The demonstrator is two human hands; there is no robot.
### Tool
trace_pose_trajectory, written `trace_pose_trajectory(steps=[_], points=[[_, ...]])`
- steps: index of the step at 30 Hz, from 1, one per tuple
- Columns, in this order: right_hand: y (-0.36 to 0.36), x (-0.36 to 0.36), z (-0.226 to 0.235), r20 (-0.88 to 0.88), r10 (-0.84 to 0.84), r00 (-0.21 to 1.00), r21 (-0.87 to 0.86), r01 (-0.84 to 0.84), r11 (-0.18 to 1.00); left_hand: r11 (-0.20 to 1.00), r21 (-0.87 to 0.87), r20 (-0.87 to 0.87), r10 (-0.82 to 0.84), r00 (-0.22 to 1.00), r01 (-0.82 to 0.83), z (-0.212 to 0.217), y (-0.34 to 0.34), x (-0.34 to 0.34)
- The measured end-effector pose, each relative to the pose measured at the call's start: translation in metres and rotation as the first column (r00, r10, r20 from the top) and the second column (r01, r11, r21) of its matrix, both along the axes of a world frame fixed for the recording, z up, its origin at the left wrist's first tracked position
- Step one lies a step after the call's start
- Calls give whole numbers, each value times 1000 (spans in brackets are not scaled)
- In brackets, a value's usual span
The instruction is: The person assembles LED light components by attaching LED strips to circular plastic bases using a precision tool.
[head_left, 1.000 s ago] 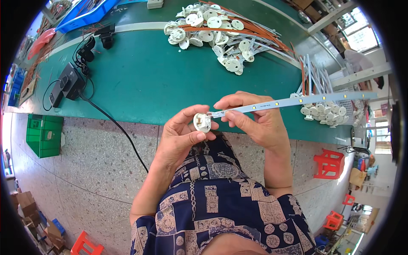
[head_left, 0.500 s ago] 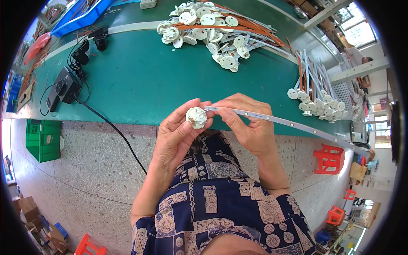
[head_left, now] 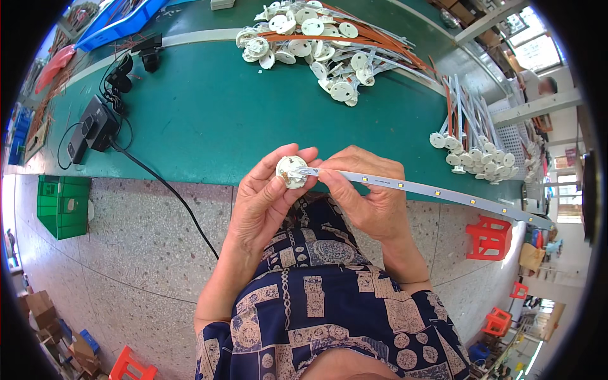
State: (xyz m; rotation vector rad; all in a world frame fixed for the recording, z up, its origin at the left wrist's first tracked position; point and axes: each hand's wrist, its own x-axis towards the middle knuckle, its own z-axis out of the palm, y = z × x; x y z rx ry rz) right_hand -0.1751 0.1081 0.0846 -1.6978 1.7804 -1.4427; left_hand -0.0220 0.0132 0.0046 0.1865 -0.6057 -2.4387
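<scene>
My left grip (head_left: 256, 201) pinches the cap (head_left: 291, 166) between thumb and fingers, likely so its inner face shows; my right grip (head_left: 375, 212) pinches the strip (head_left: 437, 192) near one end, probably for control. From there the cap sits at nine o'clock, the strip runs past three.

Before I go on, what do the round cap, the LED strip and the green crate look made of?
Round cap: probably moulded plastic, white, satin, given its clean rim and uniform colour. LED strip: likely thin circuit board, smooth pale coating dotted with yellowish LEDs; core material unclear. Green crate: likely plastic, slightly glossy, from its even colour and sheen.
</scene>
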Motion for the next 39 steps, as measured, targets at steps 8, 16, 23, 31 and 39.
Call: trace_pose_trajectory(steps=[8, 16, 23, 31, 39], points=[[-1, 0, -4, 10, -9, 1000, -33, 10, 999, 1000, -19, 13, 6, 1000, -6, 1, 0, 0], [2, 0, -5, 2, -5, 1000, -38, 5, 999, 1000, 1, 2, -8, 1000, 8, 1, 2, -1], [-2, 3, -6, -208, -65, 976, -27, 61, 998, 999, -50, 62, 7, 998, -4, 1, 2, -1], [-13, 7, -26, -196, -60, 979, 26, 66, 997, 990, -116, 188, 107, 976, -86, 0, 1, -2], [-20, 12, -33, -302, -32, 953, -7, 32, 999, 985, -104, 162, 150, 975, -135, -8, -2, 2]])
